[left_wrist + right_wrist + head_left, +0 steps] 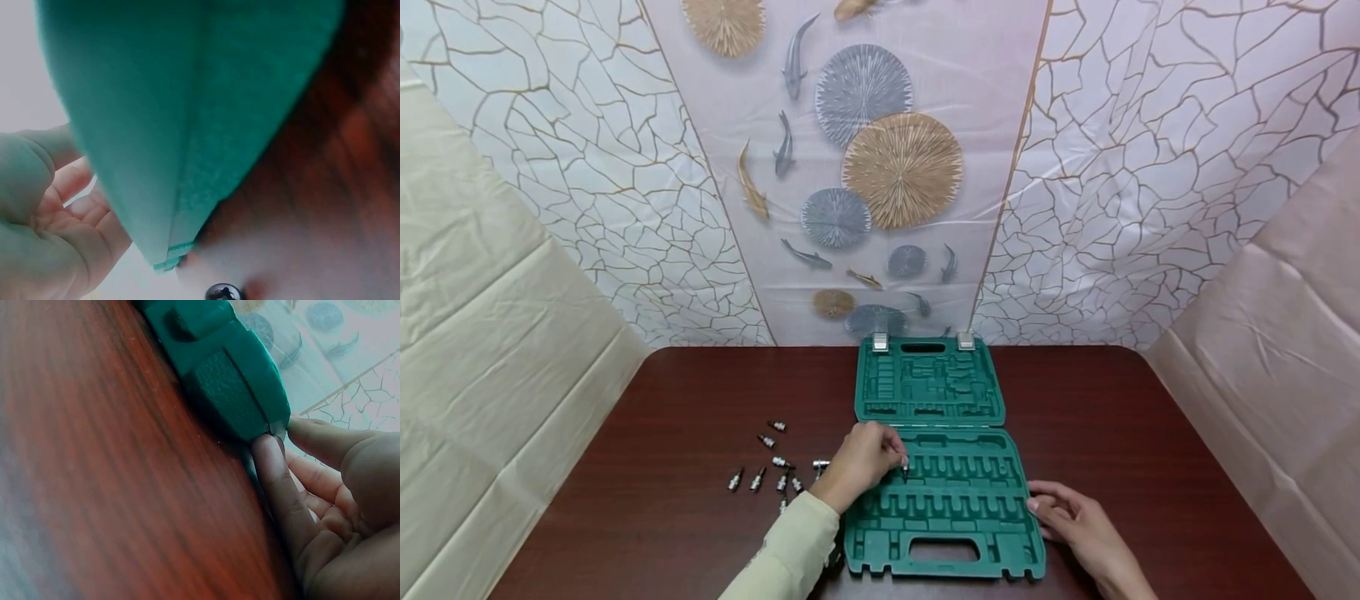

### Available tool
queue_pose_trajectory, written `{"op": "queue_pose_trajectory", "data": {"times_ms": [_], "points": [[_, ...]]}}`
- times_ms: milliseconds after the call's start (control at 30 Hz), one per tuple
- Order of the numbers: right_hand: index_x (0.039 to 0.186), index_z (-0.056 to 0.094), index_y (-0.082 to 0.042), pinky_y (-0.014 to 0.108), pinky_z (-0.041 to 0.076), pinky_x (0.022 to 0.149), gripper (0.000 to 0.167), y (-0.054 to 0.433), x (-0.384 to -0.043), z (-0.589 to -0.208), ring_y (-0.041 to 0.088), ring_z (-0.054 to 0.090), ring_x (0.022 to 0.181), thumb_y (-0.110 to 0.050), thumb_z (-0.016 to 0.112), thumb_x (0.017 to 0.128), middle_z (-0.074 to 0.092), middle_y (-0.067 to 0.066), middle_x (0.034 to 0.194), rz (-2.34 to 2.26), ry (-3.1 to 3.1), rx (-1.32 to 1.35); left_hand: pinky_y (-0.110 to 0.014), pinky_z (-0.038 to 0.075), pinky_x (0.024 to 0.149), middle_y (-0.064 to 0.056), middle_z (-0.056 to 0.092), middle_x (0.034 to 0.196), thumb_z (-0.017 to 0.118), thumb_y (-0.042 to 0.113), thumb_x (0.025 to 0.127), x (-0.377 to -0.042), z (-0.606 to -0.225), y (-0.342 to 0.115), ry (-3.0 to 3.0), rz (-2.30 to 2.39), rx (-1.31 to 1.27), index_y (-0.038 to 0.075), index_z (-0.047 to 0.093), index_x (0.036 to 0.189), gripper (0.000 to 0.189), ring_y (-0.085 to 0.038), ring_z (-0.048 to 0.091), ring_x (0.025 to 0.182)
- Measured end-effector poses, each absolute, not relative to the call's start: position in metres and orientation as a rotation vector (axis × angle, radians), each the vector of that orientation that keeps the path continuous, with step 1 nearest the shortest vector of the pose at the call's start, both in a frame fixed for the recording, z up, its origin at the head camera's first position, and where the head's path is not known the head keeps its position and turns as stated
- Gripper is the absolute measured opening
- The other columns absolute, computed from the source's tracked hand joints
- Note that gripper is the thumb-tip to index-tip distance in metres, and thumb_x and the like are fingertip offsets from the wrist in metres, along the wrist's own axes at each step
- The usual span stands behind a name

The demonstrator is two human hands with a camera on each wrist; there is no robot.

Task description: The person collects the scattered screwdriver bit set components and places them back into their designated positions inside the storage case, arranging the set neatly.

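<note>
Over the left part of an opened green tool case [947, 492], my left hand [867, 457] pinches a small bit socket [905, 470] between thumb and fingertips. Its silver body is up in the fingers and its dark tip points down at the upper row of slots. In the left wrist view, the case's side wall [162, 125] covers most of the picture and the left hand [56, 219] shows behind it; the pinched socket is hidden there. My right hand [1078, 525] rests its extended thumb and finger against the case's right edge, with fingertips [270, 453] right at the rim.
Several more bit sockets [757, 478] lie scattered on the dark red-brown table [685, 392] left of the case. Behind, the case's lid [928, 379] lies folded back near a patterned backdrop [865, 167]. Cream fabric [490, 375] flanks the table.
</note>
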State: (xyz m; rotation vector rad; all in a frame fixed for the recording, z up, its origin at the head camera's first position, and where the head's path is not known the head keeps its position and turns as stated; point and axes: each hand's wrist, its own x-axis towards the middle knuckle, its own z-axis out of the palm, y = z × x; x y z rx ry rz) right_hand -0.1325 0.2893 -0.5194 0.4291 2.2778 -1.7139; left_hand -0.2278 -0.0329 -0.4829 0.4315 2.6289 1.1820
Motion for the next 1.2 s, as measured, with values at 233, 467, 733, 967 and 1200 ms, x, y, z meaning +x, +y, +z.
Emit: {"op": "queue_pose_trajectory", "data": {"times_ms": [233, 467, 733, 967, 1200], "points": [[0.149, 0.053, 0.004, 0.044, 0.06, 0.09, 0.061, 0.29, -0.133, -0.519, 0.02, 0.07, 0.107, -0.035, 0.068, 0.105, 0.07, 0.008, 0.111, -1.717, 2.26, 0.437, -0.033, 0.049, 0.055, 0.003, 0.072, 0.076, 0.07, 0.003, 0.098, -0.232, -0.478, -0.035, 2.549, 1.226, 0.371, 0.016, 0.078, 0.078, 0.026, -0.018, 0.063, 0.065], [0.149, 0.053, 0.004, 0.045, 0.06, 0.091, 0.062, 0.292, -0.134, -0.519, 0.02, 0.07, 0.108, -0.036, 0.068, 0.105, 0.07, 0.008, 0.111, -1.712, 2.256, 0.43, -0.034, 0.051, 0.056, -0.001, 0.073, 0.075, 0.079, 0.01, 0.095, -0.235, -0.477, -0.038, 2.475, 1.273, 0.337, 0.014, 0.08, 0.078, 0.017, -0.018, 0.064, 0.063], [0.149, 0.053, 0.004, 0.045, 0.06, 0.091, 0.062, 0.294, -0.133, -0.519, 0.021, 0.07, 0.109, -0.037, 0.068, 0.105, 0.07, 0.008, 0.111, -1.723, 2.241, 0.416, -0.034, 0.058, 0.061, 0.0, 0.073, 0.078, 0.085, 0.01, 0.09, -0.243, -0.471, -0.036, 2.432, 1.209, 0.248, 0.011, 0.079, 0.075, 0.016, -0.016, 0.067, 0.065], [0.15, 0.052, 0.004, 0.045, 0.06, 0.09, 0.064, 0.292, -0.134, -0.52, 0.02, 0.07, 0.108, -0.038, 0.068, 0.104, 0.07, 0.008, 0.111, -1.721, 2.241, 0.4, -0.034, 0.058, 0.059, -0.002, 0.072, 0.074, 0.085, 0.008, 0.088, -0.244, -0.468, -0.035, 2.455, 1.169, 0.248, 0.009, 0.076, 0.074, 0.017, -0.017, 0.068, 0.061], [0.15, 0.052, 0.004, 0.044, 0.06, 0.091, 0.065, 0.294, -0.134, -0.52, 0.019, 0.07, 0.108, -0.039, 0.069, 0.104, 0.069, 0.008, 0.112, -1.715, 2.233, 0.407, -0.04, 0.062, 0.063, -0.011, 0.074, 0.082, 0.069, 0.011, 0.102, -0.239, -0.463, -0.046, 2.378, 1.33, 0.409, 0.004, 0.074, 0.095, 0.012, -0.021, 0.071, 0.063]]}}
